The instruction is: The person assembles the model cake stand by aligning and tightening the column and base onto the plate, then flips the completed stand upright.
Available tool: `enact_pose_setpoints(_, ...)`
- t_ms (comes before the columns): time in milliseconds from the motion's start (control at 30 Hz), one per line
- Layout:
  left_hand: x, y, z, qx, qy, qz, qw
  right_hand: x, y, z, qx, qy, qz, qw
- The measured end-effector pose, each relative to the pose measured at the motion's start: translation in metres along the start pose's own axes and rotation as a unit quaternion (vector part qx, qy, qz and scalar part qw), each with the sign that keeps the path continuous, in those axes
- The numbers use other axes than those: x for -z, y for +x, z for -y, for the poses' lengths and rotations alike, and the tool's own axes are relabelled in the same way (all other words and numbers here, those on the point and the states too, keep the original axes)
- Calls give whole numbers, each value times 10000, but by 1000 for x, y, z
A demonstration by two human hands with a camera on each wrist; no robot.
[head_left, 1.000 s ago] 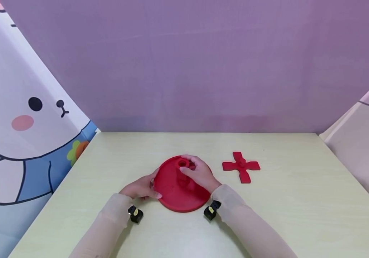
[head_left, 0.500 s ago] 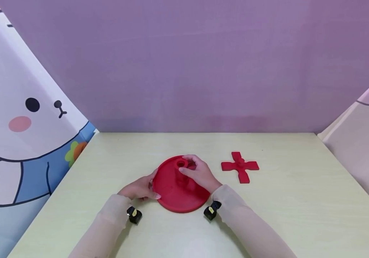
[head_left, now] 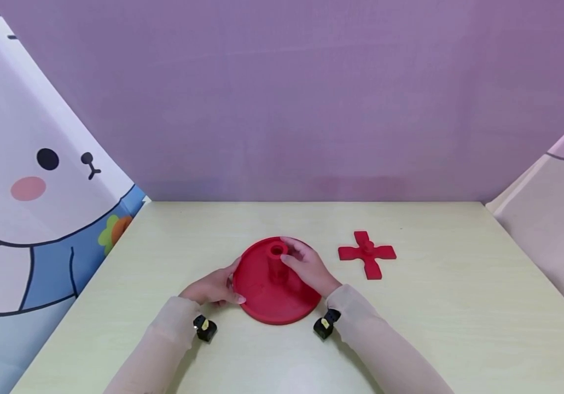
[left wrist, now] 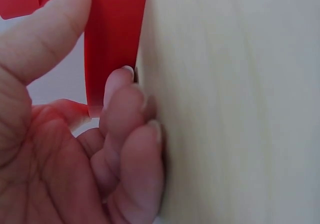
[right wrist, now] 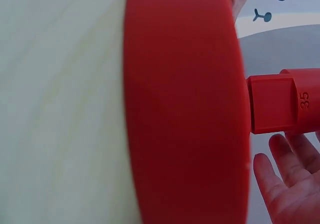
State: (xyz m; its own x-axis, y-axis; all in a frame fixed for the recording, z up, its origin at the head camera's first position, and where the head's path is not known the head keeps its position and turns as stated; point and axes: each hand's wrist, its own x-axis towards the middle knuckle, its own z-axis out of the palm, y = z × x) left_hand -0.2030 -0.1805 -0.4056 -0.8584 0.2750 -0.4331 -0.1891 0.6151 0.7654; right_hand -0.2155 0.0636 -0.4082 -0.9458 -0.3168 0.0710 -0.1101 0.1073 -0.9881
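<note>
Purple backdrop (head_left: 291, 98), pale tabletop (head_left: 459, 312), left fingers (left wrist: 142, 169) curled round red disc (head_left: 279, 306), right fingers (right wrist: 288, 164) spread beside red post (head_left: 276, 271)

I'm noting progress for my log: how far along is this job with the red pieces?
Done, it seems: the red post stands upright on the round base. In hand: the left hand holds the base; the right hand is beside the post's upper end. Left, probably: the red cross piece, lying apart on the table. Whether the post is fixed I can't tell.
</note>
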Motion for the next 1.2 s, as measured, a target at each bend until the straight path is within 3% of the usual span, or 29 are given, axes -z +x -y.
enact_pose_setpoints(300, 2, 0, 2, -89, 46, 73, 9999, 0, -1, 1, 47, -85, 50, 9999)
enact_pose_setpoints(600, 1, 3, 4, -35, 194, 71, 9998, -3, 0, 3, -81, -404, -200, 9990)
enact_pose_setpoints(867, 1, 3, 3, -21, 164, 45, 9999, -4, 1, 1, 153, -306, -168, 9993)
enact_pose_setpoints(1200, 1, 2, 1, -61, 139, 68, 9999, -3, 0, 0, -43, -177, 56, 9998)
